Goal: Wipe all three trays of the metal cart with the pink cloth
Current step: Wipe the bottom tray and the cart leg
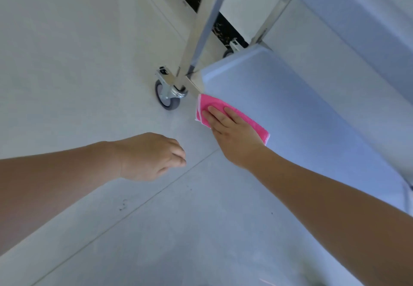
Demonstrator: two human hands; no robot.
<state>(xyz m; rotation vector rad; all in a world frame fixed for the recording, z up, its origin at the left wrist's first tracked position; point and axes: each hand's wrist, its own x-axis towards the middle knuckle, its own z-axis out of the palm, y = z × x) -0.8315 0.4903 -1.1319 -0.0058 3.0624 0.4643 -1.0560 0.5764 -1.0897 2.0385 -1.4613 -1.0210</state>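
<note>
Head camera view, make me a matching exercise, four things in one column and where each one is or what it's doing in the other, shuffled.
1. pink cloth
2. right hand
3. left hand
4. caster wheel

A. on the floor at the cart's corner post
B. hangs above the floor, holding nothing
C. lies on the lowest tray's edge
D. presses flat on the cloth

Pairs: 1-C, 2-D, 3-B, 4-A

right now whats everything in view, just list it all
bottom tray: one, pale bluish metal, lowest on the cart, right of centre
upper tray: one, pale metal, top right, above the bottom tray
cart posts: two seen, shiny metal, rising from the bottom tray's corners
caster wheels: two seen, grey, under the posts; the far one mostly hidden
pink cloth: one, flat on the bottom tray's near edge
floor: pale tiles
right hand: fingers straight, pressing the cloth
left hand: loosely curled above the floor, holding nothing
</note>
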